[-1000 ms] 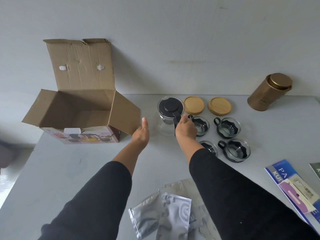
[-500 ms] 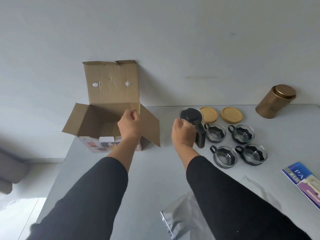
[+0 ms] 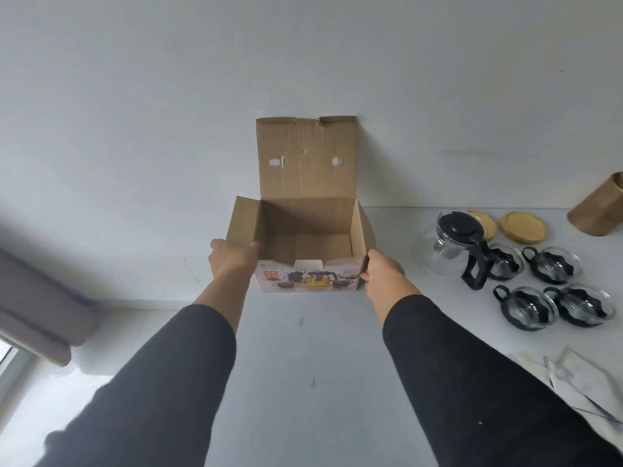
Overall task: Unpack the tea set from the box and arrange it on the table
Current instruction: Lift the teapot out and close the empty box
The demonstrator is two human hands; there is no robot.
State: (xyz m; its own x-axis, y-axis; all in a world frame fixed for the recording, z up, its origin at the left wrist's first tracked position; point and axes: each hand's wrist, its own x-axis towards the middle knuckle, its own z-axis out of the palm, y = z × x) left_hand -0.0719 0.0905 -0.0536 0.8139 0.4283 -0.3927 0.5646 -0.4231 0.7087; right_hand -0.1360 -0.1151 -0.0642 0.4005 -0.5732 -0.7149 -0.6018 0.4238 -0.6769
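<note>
I see the box (image 3: 305, 251) on the surface (image 3: 303, 365), against the wall. Teapot (image 3: 453, 246) to its right; two lids (image 3: 522, 227) behind the teapot; four cups (image 3: 553, 264) right of and before it. Packets (image 3: 580, 382) nearest me, far right.

Gold tin (image 3: 598, 214) cut off by right edge, top part out of view. Silver packets (image 3: 580, 382) run off right edge. One wooden coaster (image 3: 485, 222) half hidden behind teapot (image 3: 451, 244). Left hand (image 3: 232, 261) fingers hidden behind box (image 3: 306, 230) flap. Print on box front too small to read.
</note>
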